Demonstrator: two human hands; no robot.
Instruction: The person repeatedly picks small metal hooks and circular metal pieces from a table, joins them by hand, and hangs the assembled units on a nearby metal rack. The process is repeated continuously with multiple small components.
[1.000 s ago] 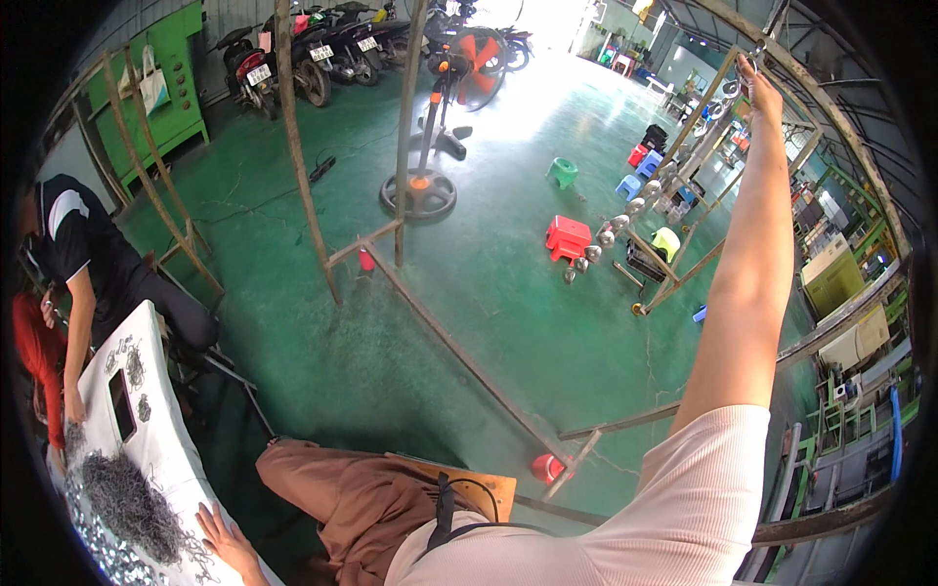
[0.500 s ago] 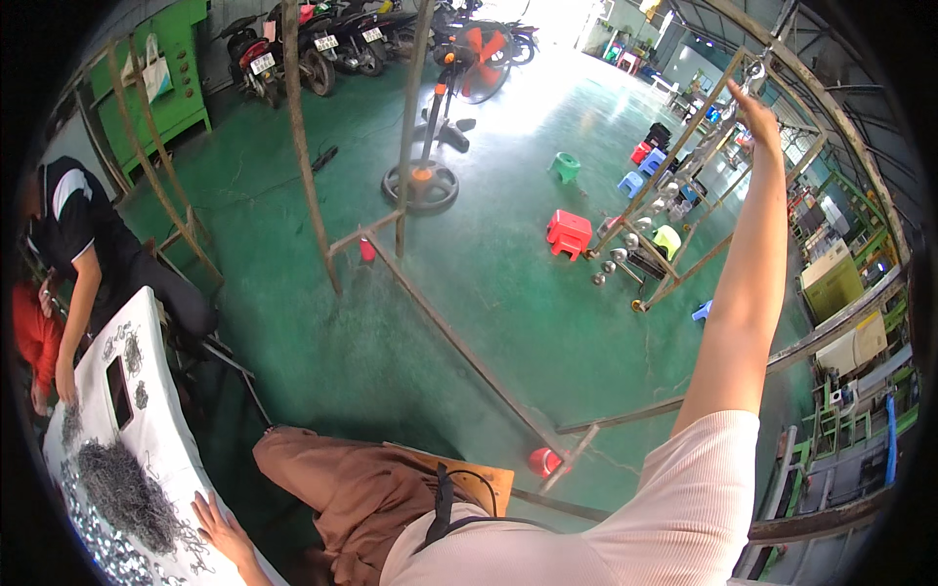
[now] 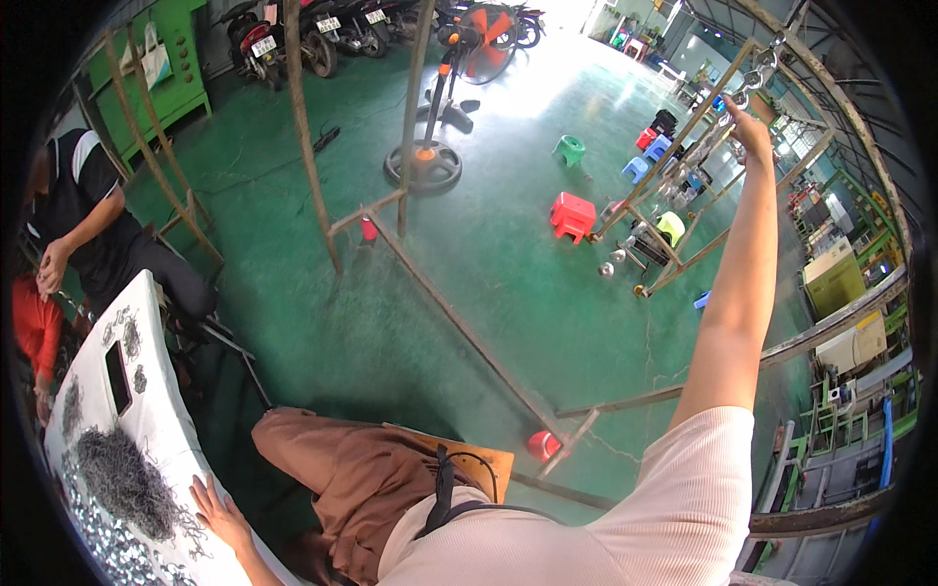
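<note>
My left hand [image 3: 223, 516] lies with its fingers spread on the right edge of the white-covered table [image 3: 168, 415]. Near it on the cover are a heap of thin dark wire-like hooks [image 3: 122, 477] and a spread of small shiny pieces [image 3: 93, 532]. My right arm stretches far up to the right. Up there my right hand [image 3: 751, 135] is closed at a hanging string of shiny round metal pieces [image 3: 754, 80], beside a metal frame. The fingertips are small in view, and their exact hold is partly hidden.
A person in a dark shirt [image 3: 88, 220] sits at the table's far side, beside another in red [image 3: 34, 327]. Rusty metal bars [image 3: 459, 327] cross the green floor before me. Beyond stand a fan [image 3: 423, 161], a red stool [image 3: 572, 215] and parked motorbikes [image 3: 318, 44].
My right hand has moved down slightly, and the metal string near it has shifted. The person in the dark shirt has lifted a hand off the table. My left hand stays on the table edge.
</note>
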